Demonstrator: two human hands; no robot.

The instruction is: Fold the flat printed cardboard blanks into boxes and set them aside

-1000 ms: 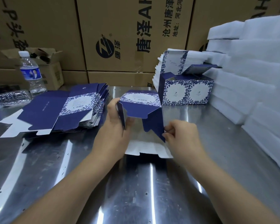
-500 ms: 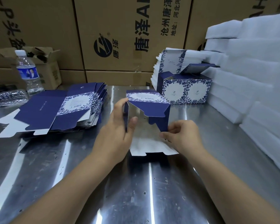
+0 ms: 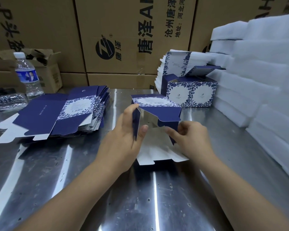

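Note:
A navy and white printed cardboard blank (image 3: 158, 110), half opened into a box shape, stands on the steel table (image 3: 140, 197) in front of me. My left hand (image 3: 125, 139) grips its left side flap between thumb and fingers. My right hand (image 3: 190, 139) pinches the right side flap near its lower edge. A white bottom flap lies flat on the table toward me. A stack of flat blanks (image 3: 60, 114) lies to the left. Folded boxes (image 3: 192, 92) with open lids stand at the back right.
Stacks of white foam pads (image 3: 260, 80) line the right side. A water bottle (image 3: 27, 75) and a crushed plastic bottle (image 3: 7, 100) sit at the far left. Large brown cartons (image 3: 123, 39) form a wall behind the table.
The blank has opened further into a box shape. My right hand has shifted inward on the right flap while my left hand stayed on the left flap.

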